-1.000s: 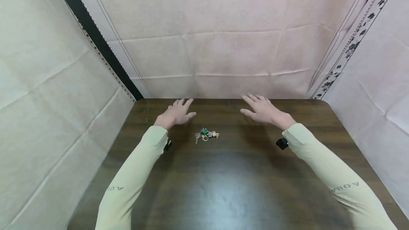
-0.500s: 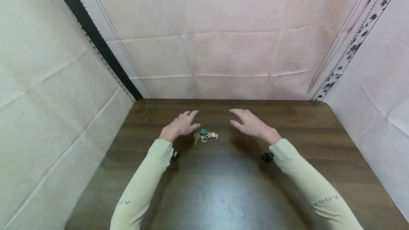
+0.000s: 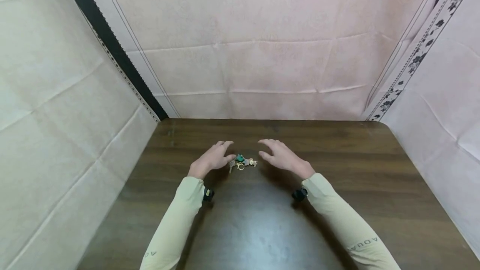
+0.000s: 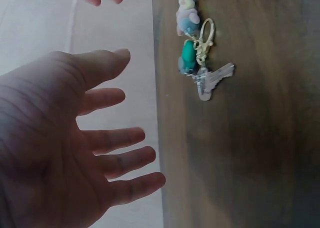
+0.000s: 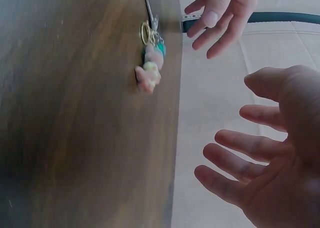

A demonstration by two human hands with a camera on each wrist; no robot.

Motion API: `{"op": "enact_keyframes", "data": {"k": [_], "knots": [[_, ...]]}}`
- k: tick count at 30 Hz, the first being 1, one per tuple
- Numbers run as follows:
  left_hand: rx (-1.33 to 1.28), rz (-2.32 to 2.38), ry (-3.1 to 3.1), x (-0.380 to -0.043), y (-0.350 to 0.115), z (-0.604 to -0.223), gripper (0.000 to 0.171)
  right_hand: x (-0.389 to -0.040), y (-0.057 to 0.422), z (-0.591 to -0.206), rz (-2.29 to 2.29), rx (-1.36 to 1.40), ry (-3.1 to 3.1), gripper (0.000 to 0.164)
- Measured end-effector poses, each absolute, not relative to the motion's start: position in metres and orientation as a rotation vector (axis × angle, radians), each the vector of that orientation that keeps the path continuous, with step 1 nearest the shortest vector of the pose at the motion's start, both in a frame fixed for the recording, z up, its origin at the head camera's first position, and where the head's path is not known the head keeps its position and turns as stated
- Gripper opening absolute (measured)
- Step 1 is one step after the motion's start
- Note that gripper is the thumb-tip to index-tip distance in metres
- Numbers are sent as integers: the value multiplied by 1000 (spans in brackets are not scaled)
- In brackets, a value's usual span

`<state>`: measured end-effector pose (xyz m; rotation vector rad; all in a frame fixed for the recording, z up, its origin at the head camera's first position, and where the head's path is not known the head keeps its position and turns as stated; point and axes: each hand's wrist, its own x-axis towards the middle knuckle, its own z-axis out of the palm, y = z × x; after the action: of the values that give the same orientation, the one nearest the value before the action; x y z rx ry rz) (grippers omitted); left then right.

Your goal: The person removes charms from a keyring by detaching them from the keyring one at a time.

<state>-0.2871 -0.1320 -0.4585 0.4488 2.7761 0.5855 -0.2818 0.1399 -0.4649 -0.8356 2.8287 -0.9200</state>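
Note:
A keychain (image 3: pixel 241 162) with keys, a gold-coloured clasp, a green piece and pastel charms lies on the brown wooden table (image 3: pixel 247 220). In the left wrist view its silver key (image 4: pixel 215 79) and gold clasp (image 4: pixel 204 40) show clearly. My left hand (image 3: pixel 213 159) hovers just left of it, thumb overlapping its edge in the head view, fingers spread. Off to its right, my right hand (image 3: pixel 283 156) is held with fingers apart and nothing in it. The right wrist view shows the pink charm end (image 5: pixel 148 79) of the keychain, beyond the spread fingers of that hand.
Pale cloth walls stand behind the table (image 3: pixel 262 70), at its left (image 3: pixel 67 136) and at its right (image 3: pixel 450 95). A dark strip (image 3: pixel 120 57) runs down the left corner, and a floral band (image 3: pixel 416 57) down the right. Each wrist wears a black device.
Both hands have come closer to me and toward each other, lowering on either side of the keychain. The keychain lies in the same place.

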Motion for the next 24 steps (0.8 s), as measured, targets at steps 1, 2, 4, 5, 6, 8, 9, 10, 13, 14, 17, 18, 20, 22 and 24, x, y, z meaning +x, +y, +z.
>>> {"op": "enact_keyframes", "data": {"k": [1,2,4,5,6,8,9,10,13,14,17,18,20,22,24], "knots": [[441,587,2774,-286,-132,-461,62,-281,138,-466,-918,-838,2825,48],[433,588,2771,-285,-132,-463,62,-281,136,-468,-914,-838,2823,48],[415,587,2772,-284,-132,-467,62,-280,131,-471,-907,-842,2819,47],[403,590,2772,-283,-132,-468,62,-280,129,-472,-908,-839,2814,46],[393,586,2777,-282,-132,-470,60,-280,126,-472,-910,-840,2805,46],[378,588,2793,-282,-132,-474,57,-280,121,-475,-902,-857,2797,44],[371,595,2800,-282,-132,-476,56,-280,119,-475,-899,-869,2791,43],[369,601,2805,-283,-132,-478,54,-280,117,-476,-899,-876,2788,42],[372,620,2814,-283,-131,-483,51,-280,111,-480,-900,-889,2775,40],[373,626,2814,-283,-131,-484,50,-280,110,-481,-903,-887,2769,39],[369,626,2812,-281,-129,-486,49,-280,104,-484,-904,-877,2756,38],[368,619,2816,-280,-129,-487,49,-280,102,-485,-903,-874,2751,37],[365,611,2820,-280,-128,-489,48,-280,98,-487,-897,-870,2747,35],[367,606,2828,-279,-127,-490,48,-280,94,-488,-901,-866,2743,33],[365,600,2838,-279,-128,-492,47,-281,89,-491,-900,-863,2741,32]]}}
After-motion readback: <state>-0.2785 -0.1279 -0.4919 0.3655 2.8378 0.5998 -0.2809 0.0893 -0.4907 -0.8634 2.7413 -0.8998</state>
